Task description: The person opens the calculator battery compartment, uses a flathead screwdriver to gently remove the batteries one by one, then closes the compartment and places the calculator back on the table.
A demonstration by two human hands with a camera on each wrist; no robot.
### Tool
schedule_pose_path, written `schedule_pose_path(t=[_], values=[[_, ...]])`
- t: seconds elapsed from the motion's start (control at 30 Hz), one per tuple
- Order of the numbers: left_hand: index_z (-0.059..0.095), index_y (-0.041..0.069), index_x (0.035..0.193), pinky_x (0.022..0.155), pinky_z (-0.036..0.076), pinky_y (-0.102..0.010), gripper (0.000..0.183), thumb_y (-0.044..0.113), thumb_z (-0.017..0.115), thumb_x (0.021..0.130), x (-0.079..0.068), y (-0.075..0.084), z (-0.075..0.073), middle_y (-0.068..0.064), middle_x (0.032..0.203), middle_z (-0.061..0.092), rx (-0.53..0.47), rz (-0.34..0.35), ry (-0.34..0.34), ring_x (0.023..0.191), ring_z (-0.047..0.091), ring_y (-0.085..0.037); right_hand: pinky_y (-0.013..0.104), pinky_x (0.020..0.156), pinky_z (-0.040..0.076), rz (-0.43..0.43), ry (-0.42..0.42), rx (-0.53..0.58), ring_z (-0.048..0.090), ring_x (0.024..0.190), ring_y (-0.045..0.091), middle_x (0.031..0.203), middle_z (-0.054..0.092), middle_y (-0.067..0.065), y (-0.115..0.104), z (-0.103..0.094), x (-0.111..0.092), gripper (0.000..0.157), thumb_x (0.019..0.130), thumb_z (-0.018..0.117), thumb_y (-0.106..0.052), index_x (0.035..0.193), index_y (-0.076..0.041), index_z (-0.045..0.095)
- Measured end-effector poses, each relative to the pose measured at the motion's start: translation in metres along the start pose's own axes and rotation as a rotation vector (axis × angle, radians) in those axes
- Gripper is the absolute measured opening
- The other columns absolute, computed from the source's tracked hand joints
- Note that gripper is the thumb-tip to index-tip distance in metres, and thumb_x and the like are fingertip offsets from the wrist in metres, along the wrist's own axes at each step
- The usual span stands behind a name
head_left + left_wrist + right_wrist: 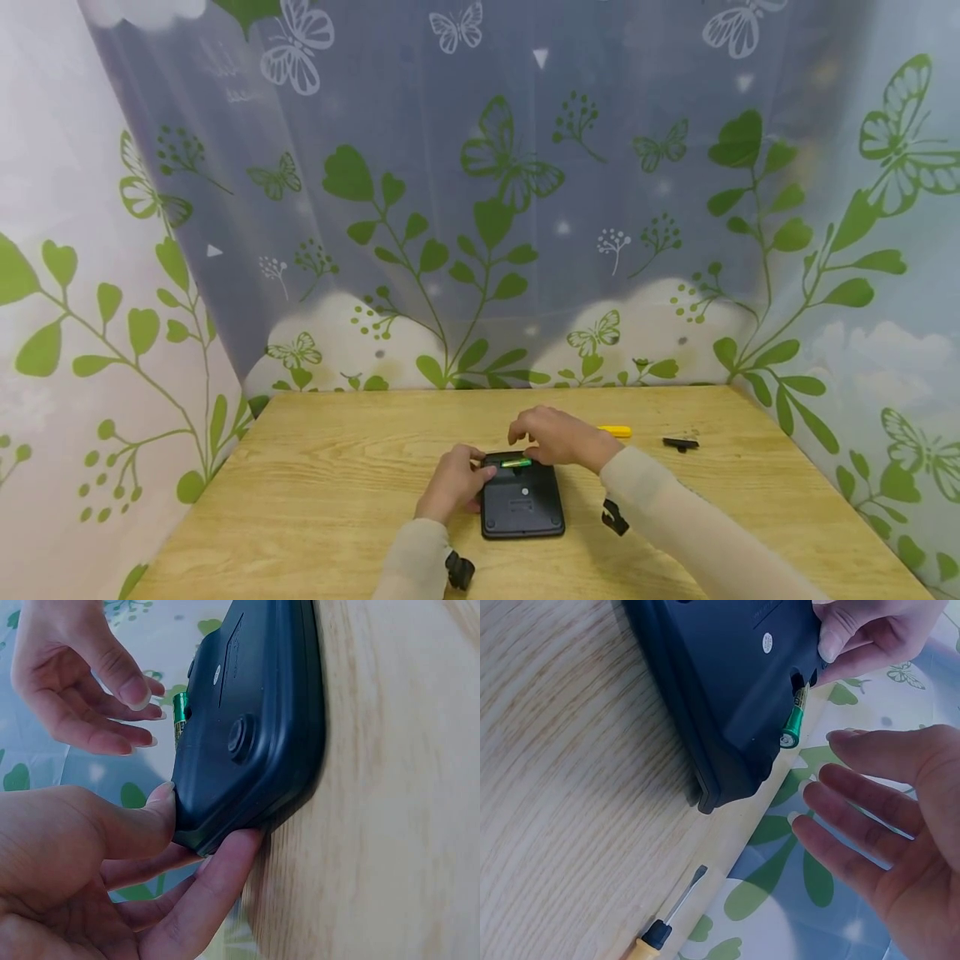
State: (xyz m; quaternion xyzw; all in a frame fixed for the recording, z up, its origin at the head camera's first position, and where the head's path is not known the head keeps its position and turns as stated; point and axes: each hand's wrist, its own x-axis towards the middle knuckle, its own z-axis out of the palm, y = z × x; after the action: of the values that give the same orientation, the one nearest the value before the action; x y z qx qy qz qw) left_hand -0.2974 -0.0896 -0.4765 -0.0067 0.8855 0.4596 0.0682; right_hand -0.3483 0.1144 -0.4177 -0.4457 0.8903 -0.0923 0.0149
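Note:
A black calculator (522, 510) lies face down on the table, its back with round feet and a small white sticker turned up. My left hand (448, 485) grips its far left corner, thumb on the back and fingers around the edge, as the left wrist view shows. A green battery (793, 726) sits tilted at the opening near the calculator's far edge, one end sticking out. Just beyond that battery hovers my right hand (911, 817), fingers loosely bent and spread, with a gap to the battery and nothing held.
A screwdriver (676, 904) with a yellow handle lies on the wooden table (315, 492), past my right hand. Farther right is a small black plastic piece (681, 444). Patterned curtains (420, 200) hang behind the table and at both sides.

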Motion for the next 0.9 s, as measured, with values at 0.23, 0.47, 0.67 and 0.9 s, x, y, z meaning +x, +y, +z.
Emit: schedule_pose_path(t=[0.23, 0.47, 0.67, 0.9], values=[[0.063, -0.002, 0.136, 0.051, 0.063, -0.033, 0.041, 0.018, 0.070, 0.100, -0.001, -0.004, 0.003, -0.024, 0.116, 0.067, -0.002, 0.003, -0.004, 0.069, 0.070, -0.022, 0.030, 0.080, 0.063, -0.010, 0.000, -0.001, 0.073, 0.095, 0.025, 0.115, 0.075, 0.009, -0.002, 0.006, -0.002, 0.025, 0.091, 0.077, -0.002, 0.116, -0.006, 0.075], [0.063, -0.002, 0.135, 0.051, 0.063, -0.033, 0.041, 0.017, 0.070, 0.100, 0.000, -0.004, 0.001, -0.023, 0.113, 0.067, -0.008, 0.017, 0.000, 0.070, 0.070, -0.021, 0.029, 0.078, 0.062, -0.020, 0.006, 0.005, 0.071, 0.090, 0.022, 0.106, 0.074, 0.011, -0.003, 0.008, 0.001, 0.022, 0.091, 0.076, -0.002, 0.112, -0.006, 0.076], [0.063, -0.003, 0.135, 0.051, 0.063, -0.033, 0.041, 0.015, 0.070, 0.100, 0.000, -0.002, 0.000, -0.024, 0.113, 0.067, -0.013, 0.026, -0.003, 0.072, 0.070, -0.022, 0.029, 0.077, 0.061, -0.016, -0.004, 0.008, 0.068, 0.086, 0.018, 0.102, 0.075, 0.009, -0.004, 0.007, 0.007, 0.020, 0.090, 0.077, -0.002, 0.109, -0.006, 0.076], [0.063, -0.004, 0.135, 0.050, 0.063, -0.033, 0.040, 0.015, 0.070, 0.100, 0.001, -0.003, 0.000, -0.024, 0.113, 0.067, -0.013, 0.038, -0.001, 0.072, 0.070, -0.023, 0.030, 0.077, 0.061, 0.018, -0.023, 0.009, 0.066, 0.084, 0.015, 0.098, 0.075, 0.007, -0.011, 0.007, 0.012, 0.018, 0.089, 0.076, 0.000, 0.106, -0.006, 0.077]])
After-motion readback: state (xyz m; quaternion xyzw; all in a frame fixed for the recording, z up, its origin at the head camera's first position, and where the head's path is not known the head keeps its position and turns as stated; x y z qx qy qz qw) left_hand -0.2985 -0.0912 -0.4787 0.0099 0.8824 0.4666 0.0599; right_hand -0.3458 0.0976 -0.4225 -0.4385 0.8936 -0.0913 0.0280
